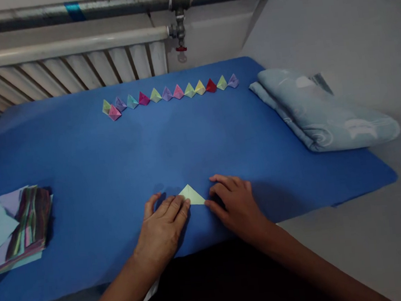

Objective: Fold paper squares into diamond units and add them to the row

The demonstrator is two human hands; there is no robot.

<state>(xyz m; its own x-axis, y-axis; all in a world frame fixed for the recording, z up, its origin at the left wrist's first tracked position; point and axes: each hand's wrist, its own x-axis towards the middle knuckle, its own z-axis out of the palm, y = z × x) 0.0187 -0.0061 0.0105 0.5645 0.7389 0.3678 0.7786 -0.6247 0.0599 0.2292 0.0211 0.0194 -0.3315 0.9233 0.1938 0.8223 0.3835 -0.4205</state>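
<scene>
While the pale green paper triangle (195,198) is held down on the blue surface (133,152) by the open left hand (163,222), its right corner is touched by the right hand's (239,206) thumb, this hand being loosely open.

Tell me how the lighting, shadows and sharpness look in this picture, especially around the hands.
Head view: dim overall, dark clothing at the bottom nearly black; head view: a soft shadow on the blue table right of the right hand; head view: the paper under the left hand is bright, its crease readable; head view: upper right corner darkened.
</scene>
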